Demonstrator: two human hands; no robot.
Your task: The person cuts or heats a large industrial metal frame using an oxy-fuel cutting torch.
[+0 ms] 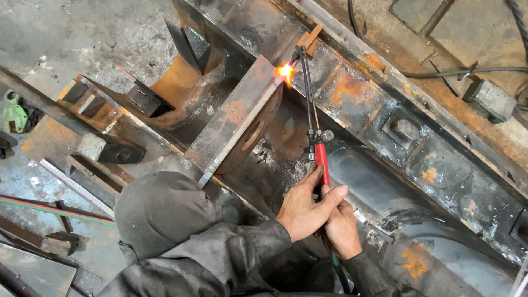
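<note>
Neither of my hands is in view. Below me a person in a grey hood (159, 212) and dark jacket crouches over a large steel frame (385, 110). Both of that person's hands grip a gas cutting torch with a red handle (322, 162): one hand (305, 209) wraps the handle and the other hand (344, 228) sits just behind it. The torch's thin tubes run up to the tip, where a bright orange flame (285, 71) burns at the top end of a rusty steel plate (236, 118) standing on edge in the frame.
A black hose (467, 70) lies across the rusty beam at the upper right. A grey block (492, 99) sits near it. Steel offcuts, a measuring rule (77, 187) and a green tool (14, 113) lie on the concrete floor at the left.
</note>
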